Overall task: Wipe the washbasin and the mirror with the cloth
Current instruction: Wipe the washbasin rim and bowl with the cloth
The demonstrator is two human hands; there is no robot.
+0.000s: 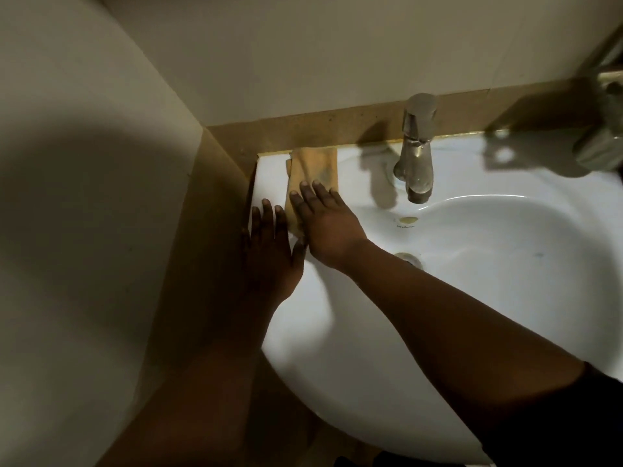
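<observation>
A white washbasin (371, 332) fills the middle and right of the head view. A folded yellow cloth (313, 168) lies flat on its back left rim, against the brown wall strip. My right hand (325, 224) presses on the near part of the cloth with straight fingers. My left hand (269, 247) lies flat on the rim just left of the cloth, its thumb touching the cloth's near edge. No mirror is in view.
A steel tap (416, 153) stands at the back of the basin, right of the cloth. The drain (409, 259) shows past my right forearm. Walls close in at the left and back. A metal fitting (603, 143) sits at the far right edge.
</observation>
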